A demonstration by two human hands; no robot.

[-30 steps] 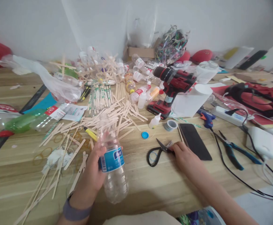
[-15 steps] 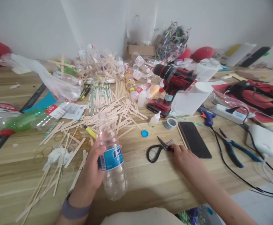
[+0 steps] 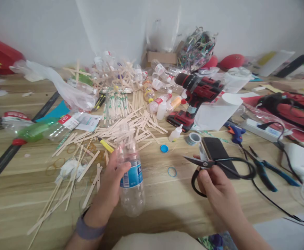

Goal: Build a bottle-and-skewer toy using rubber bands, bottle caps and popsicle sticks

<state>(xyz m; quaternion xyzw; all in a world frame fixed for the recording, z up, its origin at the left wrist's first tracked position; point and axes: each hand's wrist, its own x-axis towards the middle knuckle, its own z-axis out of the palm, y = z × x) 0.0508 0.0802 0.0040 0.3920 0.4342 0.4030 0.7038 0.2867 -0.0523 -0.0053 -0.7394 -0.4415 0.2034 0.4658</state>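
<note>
My left hand [image 3: 112,180] is wrapped round a clear plastic bottle [image 3: 133,198] with a blue label, tilted with its neck pointing away from me. In my right hand [image 3: 216,184] is a pair of black-handled scissors [image 3: 197,161], gripped near the pivot, the blades pointing left. A black phone [image 3: 216,147] lies just behind that hand. On the table between the hands are a thin blue ring [image 3: 172,171] and a blue bottle cap [image 3: 164,148]. Beyond them stand a small glue bottle [image 3: 175,134] and a roll of tape [image 3: 193,138].
Wooden sticks [image 3: 125,130] and plastic bottles pile up ahead. A red cordless drill [image 3: 197,93] stands behind the tape. To the right lie pliers [image 3: 265,170], a blue glue gun [image 3: 235,132] and a power strip [image 3: 263,129] with cables. A green bottle [image 3: 38,129] lies at left.
My right hand has lifted the scissors off the table, uncovering the blue ring. My left hand still holds the bottle. The whole view has shifted slightly.
</note>
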